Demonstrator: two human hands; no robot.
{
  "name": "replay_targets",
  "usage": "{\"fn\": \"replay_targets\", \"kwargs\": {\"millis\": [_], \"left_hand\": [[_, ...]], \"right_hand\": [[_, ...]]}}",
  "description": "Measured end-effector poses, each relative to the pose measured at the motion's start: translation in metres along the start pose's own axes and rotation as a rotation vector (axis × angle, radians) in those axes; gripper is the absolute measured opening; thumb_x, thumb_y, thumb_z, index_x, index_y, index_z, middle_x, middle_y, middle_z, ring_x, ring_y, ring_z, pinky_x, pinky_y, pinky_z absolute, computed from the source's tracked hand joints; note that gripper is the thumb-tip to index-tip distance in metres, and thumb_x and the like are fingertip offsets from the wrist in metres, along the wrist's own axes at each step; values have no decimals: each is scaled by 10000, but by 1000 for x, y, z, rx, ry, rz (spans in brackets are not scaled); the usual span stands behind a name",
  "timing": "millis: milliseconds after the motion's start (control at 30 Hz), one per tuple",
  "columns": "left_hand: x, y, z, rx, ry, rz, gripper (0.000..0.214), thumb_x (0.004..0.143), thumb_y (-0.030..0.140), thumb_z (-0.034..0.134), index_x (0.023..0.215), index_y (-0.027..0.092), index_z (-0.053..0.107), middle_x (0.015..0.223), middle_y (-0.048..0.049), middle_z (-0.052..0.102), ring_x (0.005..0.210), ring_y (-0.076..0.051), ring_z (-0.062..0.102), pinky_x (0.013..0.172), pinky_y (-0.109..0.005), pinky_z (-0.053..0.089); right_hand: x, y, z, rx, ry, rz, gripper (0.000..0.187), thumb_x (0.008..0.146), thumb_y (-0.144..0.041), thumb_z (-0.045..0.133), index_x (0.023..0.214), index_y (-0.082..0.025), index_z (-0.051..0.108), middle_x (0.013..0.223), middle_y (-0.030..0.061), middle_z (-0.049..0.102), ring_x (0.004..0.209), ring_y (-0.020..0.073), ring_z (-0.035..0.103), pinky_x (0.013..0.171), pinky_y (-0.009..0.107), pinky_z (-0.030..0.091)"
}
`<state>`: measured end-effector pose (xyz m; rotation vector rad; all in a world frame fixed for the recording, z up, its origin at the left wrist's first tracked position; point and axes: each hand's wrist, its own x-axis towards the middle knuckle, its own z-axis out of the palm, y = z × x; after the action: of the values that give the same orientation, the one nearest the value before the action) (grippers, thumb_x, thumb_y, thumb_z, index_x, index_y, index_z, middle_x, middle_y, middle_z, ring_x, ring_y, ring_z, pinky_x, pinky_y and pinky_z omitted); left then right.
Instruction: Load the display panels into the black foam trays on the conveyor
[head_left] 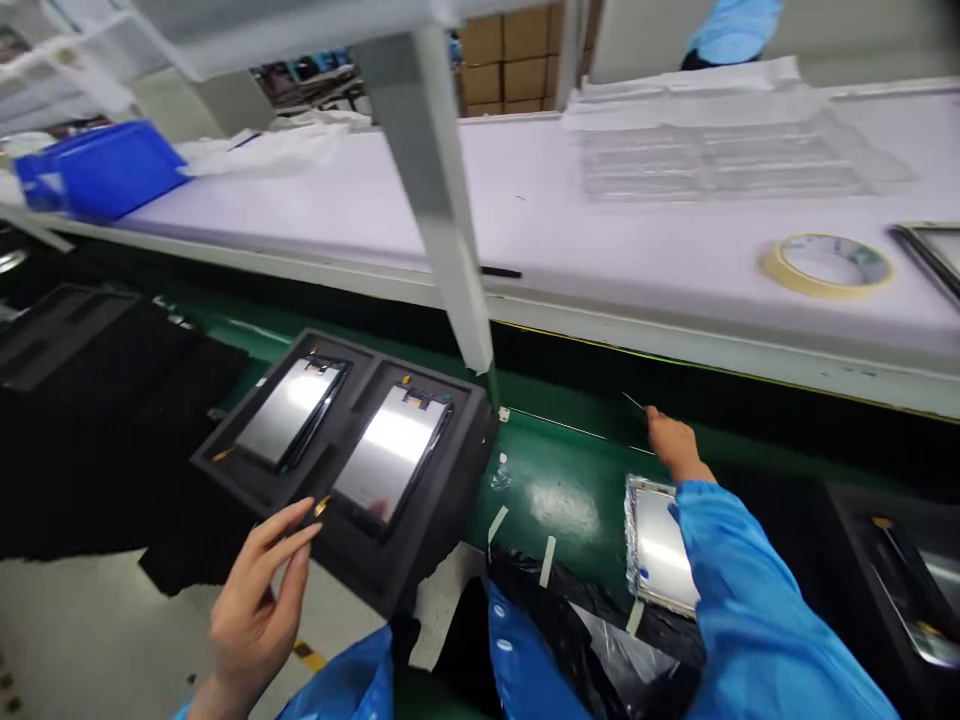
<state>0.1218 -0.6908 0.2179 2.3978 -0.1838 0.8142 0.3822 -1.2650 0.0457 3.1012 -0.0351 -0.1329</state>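
My left hand [262,590] is at the front edge of a black foam tray [358,400]. Its fingers are stretched out and slightly apart, with the tips close to a gold-ended flex cable [322,505]; touching or not, I cannot tell. In the tray's two recesses lie a left display panel [289,410] and a right display panel [394,445], silver backs up. My right hand [675,445] is closed around a thin, pointed metal tool [634,401], perhaps tweezers, held over the green mat [562,500]. Below that wrist lies a silver panel in a frame [664,545], partly covered by my sleeve.
A white shelf [652,250] with a grey post [427,190] runs behind the mat. It carries a tape roll [829,265], clear plastic trays [712,150] and blue folders [101,170]. Another foam tray [847,510] stands at right. A black bag [592,630] hangs taped to the front edge.
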Motion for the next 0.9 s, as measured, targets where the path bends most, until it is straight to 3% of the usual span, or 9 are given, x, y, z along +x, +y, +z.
{"fn": "replay_targets", "kwargs": {"millis": [67,167,333,400,500,567,633,767,900], "left_hand": [[1,0,0,-67,12,-51,290,932,69,609,1152,225,716,1301,-89,682,1148,-232,681,1034,-398,529],[0,-8,-6,-245,-30,-146,298,969,97,574,1196,241,703,1236,-74,709,1139,-220,686,1016,-386,545],[6,-15,-9,-720,-303,-413,256,1024,268,553,1242,239,684,1174,-80,747,1042,-215,732,963,-382,594],[9,-11,-4,-983,-479,-430,350,1000,349,608,1333,245,643,1310,-110,703,1181,-253,689,1042,-423,562],[8,-4,1,-1359,-672,-315,784,838,531,786,1510,253,492,1584,-142,477,1466,-330,444,1208,-479,407],[6,-5,1,-1484,-670,-362,897,758,623,817,1495,219,501,1587,-158,467,1498,-343,390,1242,-480,349],[8,-15,-5,-1457,-558,-569,740,815,646,749,1378,193,590,1455,-157,599,1433,-325,484,1222,-472,372],[39,-55,-18,-1323,-318,-782,556,865,551,716,1277,191,619,1279,-118,702,1271,-296,621,1136,-449,460],[97,-93,-1,-1216,-461,-690,479,825,402,741,1217,153,622,1211,-138,722,1172,-314,667,1041,-454,523]], "right_hand": [[-34,-26,-15,38,107,-13,349,953,-81,466,1252,-71,646,983,197,765,724,235,750,681,316,553],[-109,-81,-52,213,447,-150,358,1002,-158,432,1271,-140,668,1140,148,764,949,252,766,820,353,612],[-218,-198,-149,398,859,-487,467,1006,-97,476,1460,-181,552,1284,103,723,1195,215,696,1057,351,567],[-247,-255,-181,374,878,-528,577,992,-84,522,1556,-175,436,1294,116,716,1205,219,690,1037,340,578],[-282,-346,-204,299,836,-526,620,1001,-96,510,1599,-152,360,1377,150,659,1289,243,635,1027,350,576],[-298,-401,-206,260,786,-512,588,1007,-119,497,1584,-118,384,1434,192,603,1354,289,578,1020,388,578],[-306,-440,-203,265,698,-548,562,1005,-158,513,1557,-102,427,1488,218,545,1415,330,507,1033,432,571],[-308,-456,-199,434,604,-497,503,1016,-251,536,1513,-187,498,1536,149,519,1480,286,430,1148,476,492],[-317,-436,-184,581,667,-68,441,1036,-314,504,1460,-207,554,1582,155,452,1489,307,407,1177,564,435]]}}
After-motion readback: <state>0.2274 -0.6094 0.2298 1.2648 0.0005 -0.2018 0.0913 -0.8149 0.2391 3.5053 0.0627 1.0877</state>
